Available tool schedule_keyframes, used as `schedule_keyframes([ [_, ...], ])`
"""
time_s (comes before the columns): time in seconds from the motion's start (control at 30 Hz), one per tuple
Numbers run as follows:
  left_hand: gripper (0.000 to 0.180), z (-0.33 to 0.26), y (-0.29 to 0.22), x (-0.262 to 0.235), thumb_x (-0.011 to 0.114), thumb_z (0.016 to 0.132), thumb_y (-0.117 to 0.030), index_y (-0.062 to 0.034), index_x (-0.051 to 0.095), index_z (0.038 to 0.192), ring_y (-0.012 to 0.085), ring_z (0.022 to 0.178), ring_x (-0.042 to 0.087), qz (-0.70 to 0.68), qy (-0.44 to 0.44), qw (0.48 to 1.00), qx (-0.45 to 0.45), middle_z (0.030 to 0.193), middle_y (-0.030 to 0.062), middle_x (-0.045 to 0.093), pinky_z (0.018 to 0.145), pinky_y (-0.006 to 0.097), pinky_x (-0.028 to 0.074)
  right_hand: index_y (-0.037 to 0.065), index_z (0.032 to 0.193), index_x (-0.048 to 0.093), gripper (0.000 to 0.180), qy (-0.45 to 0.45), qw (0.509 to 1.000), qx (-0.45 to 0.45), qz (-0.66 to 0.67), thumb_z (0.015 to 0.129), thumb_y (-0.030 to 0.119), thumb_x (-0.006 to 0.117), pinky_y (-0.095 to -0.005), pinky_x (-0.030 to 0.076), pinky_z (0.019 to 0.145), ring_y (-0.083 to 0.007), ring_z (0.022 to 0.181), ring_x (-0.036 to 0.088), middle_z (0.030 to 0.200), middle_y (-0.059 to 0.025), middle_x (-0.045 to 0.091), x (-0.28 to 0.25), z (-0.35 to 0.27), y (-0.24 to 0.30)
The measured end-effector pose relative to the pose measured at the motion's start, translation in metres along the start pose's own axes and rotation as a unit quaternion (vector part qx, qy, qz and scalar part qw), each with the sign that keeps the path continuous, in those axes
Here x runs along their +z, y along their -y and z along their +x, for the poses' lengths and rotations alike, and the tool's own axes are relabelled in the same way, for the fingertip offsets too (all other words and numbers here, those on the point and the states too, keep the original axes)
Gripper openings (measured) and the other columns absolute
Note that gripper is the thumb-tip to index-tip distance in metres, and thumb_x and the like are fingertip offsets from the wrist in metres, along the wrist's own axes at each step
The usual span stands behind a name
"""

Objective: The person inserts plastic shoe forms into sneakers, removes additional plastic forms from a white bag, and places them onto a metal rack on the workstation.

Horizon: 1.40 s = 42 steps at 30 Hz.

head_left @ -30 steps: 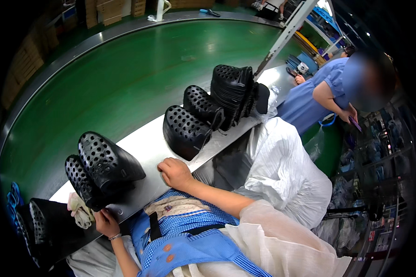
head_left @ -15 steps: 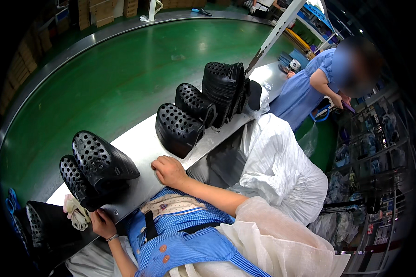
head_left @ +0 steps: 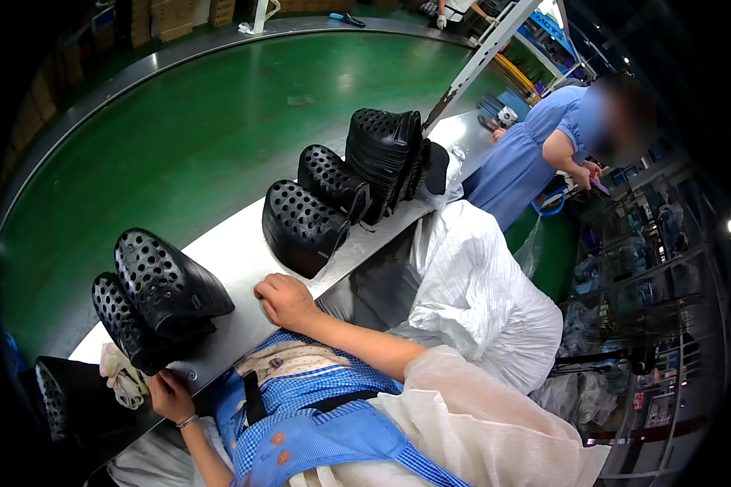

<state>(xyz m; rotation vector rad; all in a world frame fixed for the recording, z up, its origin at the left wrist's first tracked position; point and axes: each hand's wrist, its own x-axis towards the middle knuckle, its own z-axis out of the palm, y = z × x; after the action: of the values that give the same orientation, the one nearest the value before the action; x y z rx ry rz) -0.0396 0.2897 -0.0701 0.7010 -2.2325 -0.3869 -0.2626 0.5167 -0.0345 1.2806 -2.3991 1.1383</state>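
Right hand (head_left: 287, 300) rests loosely curled and empty on the white worktable (head_left: 235, 243); left hand (head_left: 169, 395) grips its edge beside perforated black shoe uppers (head_left: 158, 296), within easy reach.

A single head-worn fisheye view looks steeply down from above the person's chest, tilted so the grey counter (head_left: 244, 243) runs from 7 o'clock up to 1 o'clock. The person's own forearms enter from the lower edge, close to the lens. The green floor (head_left: 179, 122) fills 10 to 12 o'clock, farther off. A co-worker in blue (head_left: 536, 154) stands at 2 o'clock. Straight edges bend toward the dark rim.
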Motion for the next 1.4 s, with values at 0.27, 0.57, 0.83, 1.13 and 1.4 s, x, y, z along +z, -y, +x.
schedule_keyframes([
  [0.27, 0.017, -0.003, 0.001, -0.001, 0.048, 0.091, -0.013, -0.0013, 0.060, 0.095, 0.0343, 0.070, 0.057, 0.005, 0.011, 1.000, -0.022, 0.081, 0.0159, 0.058, 0.059, 0.038, 0.045, 0.007, 0.080, 0.052, 0.014, 0.005, 1.000, 0.000, -0.008, 0.067, 0.002, 0.057, -0.0367, 0.043, 0.063, -0.0274, 0.072, 0.053, 0.074, -0.0090, 0.050, -0.001, 0.002, 0.001],
  [0.57, 0.019, 0.000, 0.007, 0.000, 0.051, 0.088, -0.014, -0.0007, 0.061, 0.099, 0.0365, 0.070, 0.057, 0.059, 0.037, 0.997, -0.015, 0.083, 0.0194, 0.060, 0.059, 0.040, 0.045, 0.007, 0.082, 0.051, 0.018, 0.046, 0.998, -0.016, -0.036, 0.066, 0.004, 0.058, -0.0375, 0.043, 0.061, -0.0272, 0.068, 0.052, 0.073, -0.0084, 0.047, 0.005, 0.012, -0.003],
  [0.83, 0.022, 0.004, 0.037, -0.010, 0.056, 0.085, -0.019, 0.0014, 0.062, 0.080, 0.0379, 0.060, 0.055, 0.141, 0.152, 0.971, 0.119, 0.071, 0.0200, 0.059, 0.051, 0.042, 0.041, 0.008, 0.082, 0.048, 0.018, 0.118, 0.992, -0.045, -0.008, 0.066, 0.005, 0.056, -0.0369, 0.034, 0.073, -0.0273, 0.081, 0.044, 0.082, -0.0098, 0.044, 0.002, 0.029, -0.004],
  [1.13, 0.026, 0.010, 0.042, 0.026, 0.056, 0.083, -0.025, -0.0014, 0.061, 0.094, 0.0361, 0.074, 0.058, 0.101, 0.156, 0.977, 0.101, 0.087, 0.0175, 0.061, 0.063, 0.040, 0.044, 0.011, 0.081, 0.048, 0.020, 0.180, 0.983, 0.016, 0.029, 0.063, 0.003, 0.055, -0.0365, 0.035, 0.075, -0.0256, 0.084, 0.045, 0.083, -0.0063, 0.046, 0.000, 0.034, -0.006],
  [1.4, 0.036, -0.005, 0.062, 0.020, 0.056, 0.082, -0.031, -0.0048, 0.060, 0.107, 0.0340, 0.085, 0.059, 0.007, 0.187, 0.982, 0.022, 0.100, 0.0146, 0.062, 0.072, 0.040, 0.046, 0.010, 0.081, 0.052, 0.022, 0.205, 0.979, 0.014, -0.007, 0.060, 0.005, 0.058, -0.0393, 0.041, 0.069, -0.0284, 0.077, 0.051, 0.080, -0.0071, 0.052, 0.009, 0.040, -0.005],
])
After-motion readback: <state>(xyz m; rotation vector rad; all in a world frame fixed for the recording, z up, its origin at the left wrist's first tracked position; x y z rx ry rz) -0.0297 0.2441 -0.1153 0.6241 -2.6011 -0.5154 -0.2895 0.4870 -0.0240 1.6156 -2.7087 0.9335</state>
